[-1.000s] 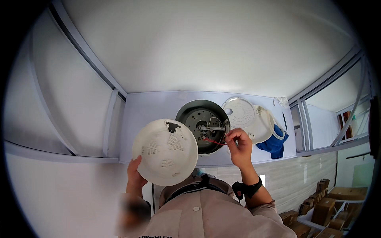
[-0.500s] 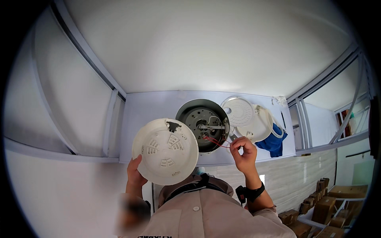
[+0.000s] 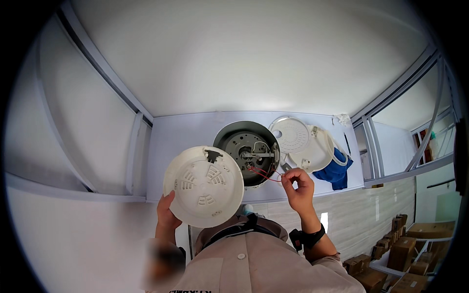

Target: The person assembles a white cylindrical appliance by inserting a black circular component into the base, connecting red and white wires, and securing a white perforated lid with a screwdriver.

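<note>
My left hand [image 3: 167, 216] grips the edge of a round white plastic base cover [image 3: 202, 189], which has slotted vents and a black clip near its top. The cover is tilted up and hides part of a round, dark-walled appliance body [image 3: 225, 132], seemingly a rice cooker. Its open underside shows a metal plate, a bracket and wiring. Thin red wires [image 3: 267, 177] run out of it to my right hand [image 3: 300, 191], whose thumb and forefinger pinch their ends.
Right of the body on the white table [image 3: 181, 132] lie a round perforated white plate [image 3: 293, 139], a white lid [image 3: 312, 154] and a blue cloth [image 3: 334, 171]. A crumpled white scrap [image 3: 344, 119] sits at the far right corner. Brown boxes [image 3: 403, 249] stand at lower right.
My right hand has shifted very slightly left, still pinching the red wires. The base cover stays in my left hand, almost unmoved.
</note>
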The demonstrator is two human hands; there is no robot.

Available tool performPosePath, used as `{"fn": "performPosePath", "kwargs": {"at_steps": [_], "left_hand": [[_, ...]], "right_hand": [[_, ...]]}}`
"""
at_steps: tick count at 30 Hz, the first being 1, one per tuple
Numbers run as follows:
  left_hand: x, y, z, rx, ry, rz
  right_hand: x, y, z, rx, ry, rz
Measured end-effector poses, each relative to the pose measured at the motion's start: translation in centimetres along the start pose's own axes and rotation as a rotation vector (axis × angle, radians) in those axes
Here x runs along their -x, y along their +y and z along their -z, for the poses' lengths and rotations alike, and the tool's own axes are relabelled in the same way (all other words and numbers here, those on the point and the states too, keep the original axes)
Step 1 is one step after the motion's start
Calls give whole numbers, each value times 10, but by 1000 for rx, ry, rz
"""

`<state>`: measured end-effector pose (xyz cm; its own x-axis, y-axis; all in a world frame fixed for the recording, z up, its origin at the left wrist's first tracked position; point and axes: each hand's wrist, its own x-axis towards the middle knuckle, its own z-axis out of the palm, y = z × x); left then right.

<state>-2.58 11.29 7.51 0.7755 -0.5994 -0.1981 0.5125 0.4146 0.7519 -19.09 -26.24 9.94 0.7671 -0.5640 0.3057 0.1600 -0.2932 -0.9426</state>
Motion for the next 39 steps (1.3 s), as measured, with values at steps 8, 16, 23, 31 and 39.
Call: {"fn": "performPosePath", "kwargs": {"at_steps": [8, 16, 23, 31, 39], "left_hand": [[4, -2, 0, 47, 55, -18], [4, -7, 8, 62, 84, -27], [0, -7, 7, 83, 91, -47], [-15, 2, 20, 172, 260, -166], [-12, 25, 61, 43, 477, -293]], "right_hand": [[-8, 4, 0, 92, 28, -25], [-17, -3, -2, 113, -38, -45], [-23, -5, -9, 122, -86, -74], [-27, -7, -13, 144, -121, -117], [-30, -3, -16, 154, -145, -103]]}}
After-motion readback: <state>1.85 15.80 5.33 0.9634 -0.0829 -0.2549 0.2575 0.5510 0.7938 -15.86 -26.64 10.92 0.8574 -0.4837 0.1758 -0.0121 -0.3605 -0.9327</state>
